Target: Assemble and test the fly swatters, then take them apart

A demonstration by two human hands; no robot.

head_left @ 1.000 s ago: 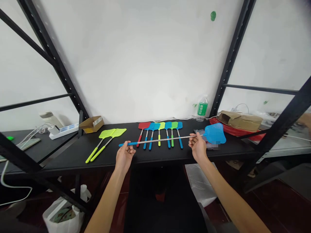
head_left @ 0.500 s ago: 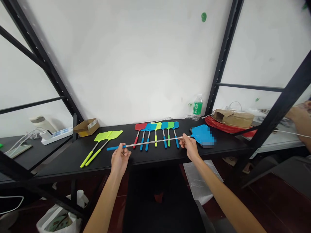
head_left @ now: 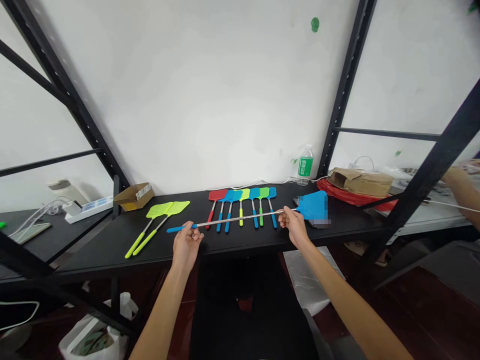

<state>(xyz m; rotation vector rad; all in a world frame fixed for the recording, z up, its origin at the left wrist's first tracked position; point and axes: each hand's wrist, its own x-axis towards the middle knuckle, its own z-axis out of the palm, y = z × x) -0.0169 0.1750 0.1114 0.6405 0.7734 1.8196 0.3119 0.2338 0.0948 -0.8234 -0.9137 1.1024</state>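
Observation:
A blue fly swatter [head_left: 314, 204] with a long extended metal rod is held crosswise above the black tabletop [head_left: 240, 242]. My left hand [head_left: 187, 242] pinches it where the blue grip meets the rod. Near the head, my right hand [head_left: 293, 225] grips the rod between thumb and fingers. Behind the rod lies a row of several short swatters, from a red swatter [head_left: 217, 195] at the left to a blue swatter [head_left: 272, 193] at the right. Two yellow-green swatters [head_left: 176, 207] with longer rods lie left of my left hand, their heads overlapping.
An open cardboard box [head_left: 134, 197] and a white power strip [head_left: 90, 208] sit at the left. By the wall stands a water bottle [head_left: 305, 166]. Black shelf posts [head_left: 347, 75] rise on both sides. At far right is another person's arm [head_left: 463, 190] near a brown paper package [head_left: 360, 182].
The blue swatter's head has turned slightly and looks narrower. Both hands keep their places on the rod. The view has shifted very little.

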